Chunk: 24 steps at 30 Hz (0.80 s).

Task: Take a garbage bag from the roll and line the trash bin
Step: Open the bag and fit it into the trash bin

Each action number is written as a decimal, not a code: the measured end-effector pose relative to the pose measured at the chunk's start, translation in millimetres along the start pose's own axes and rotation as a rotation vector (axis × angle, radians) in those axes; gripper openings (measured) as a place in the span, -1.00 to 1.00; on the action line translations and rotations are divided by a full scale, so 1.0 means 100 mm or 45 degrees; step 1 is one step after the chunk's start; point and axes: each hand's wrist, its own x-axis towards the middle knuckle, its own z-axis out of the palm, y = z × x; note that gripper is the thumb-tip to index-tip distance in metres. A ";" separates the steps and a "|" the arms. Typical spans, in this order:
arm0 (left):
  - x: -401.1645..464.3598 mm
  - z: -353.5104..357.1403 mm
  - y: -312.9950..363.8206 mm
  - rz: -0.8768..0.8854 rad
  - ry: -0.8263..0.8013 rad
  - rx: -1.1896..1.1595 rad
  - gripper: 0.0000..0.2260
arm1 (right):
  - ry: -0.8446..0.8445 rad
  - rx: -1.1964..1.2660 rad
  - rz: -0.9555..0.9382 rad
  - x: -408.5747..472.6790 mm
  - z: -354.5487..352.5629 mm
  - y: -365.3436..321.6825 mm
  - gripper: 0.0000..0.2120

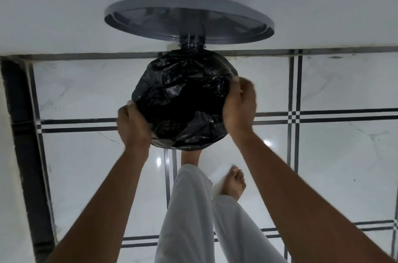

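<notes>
1. Garbage bag (183, 99) is stretching between my hands, draped over the bin's mouth.
2. My left hand (133, 125) and right hand (240, 105) are each gripping its edge at opposite sides of the rim.
3. I'm judging the thin, slippery film likely to tear, so I'm holding the folded hem.
4. Beyond my hands, the lid (189, 19) is standing open.

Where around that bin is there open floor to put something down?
Bare tile lies left of the bin, toward the dark wall strip, and right of the right hand. In front it is crowded: left hand, legs and feet.
</notes>
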 end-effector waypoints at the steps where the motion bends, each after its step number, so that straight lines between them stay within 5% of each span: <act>1: -0.05 0.04 0.03 -0.027 -0.097 0.024 -0.50 | -0.070 -0.024 -0.042 -0.06 0.05 0.02 -0.68; 5: 0.07 0.15 0.06 -0.258 -0.359 0.054 -0.32 | -0.094 -0.281 0.053 -0.03 0.15 0.01 -0.53; 9: 0.26 0.10 0.18 -0.432 -0.391 0.017 -0.43 | -0.236 -0.222 0.470 0.20 0.13 -0.05 -0.37; 11: 0.35 0.08 0.23 -0.316 -0.215 0.181 -0.49 | -0.182 -0.290 0.427 0.31 0.11 -0.06 -0.37; 13: 0.41 0.07 0.28 0.073 -0.028 0.350 -0.56 | -0.075 -0.409 0.181 0.37 0.11 -0.10 -0.46; 18: 0.38 0.29 0.59 0.844 -0.352 0.594 -0.65 | -0.293 -0.496 -0.317 0.42 0.33 -0.30 -0.55; 20: 0.38 0.45 0.71 0.881 -0.434 0.745 -0.65 | -0.376 -0.549 -0.310 0.49 0.43 -0.34 -0.55; 24: 0.50 0.68 1.00 0.593 -0.479 0.943 -0.53 | -0.501 -0.635 -0.149 0.69 0.52 -0.41 -0.55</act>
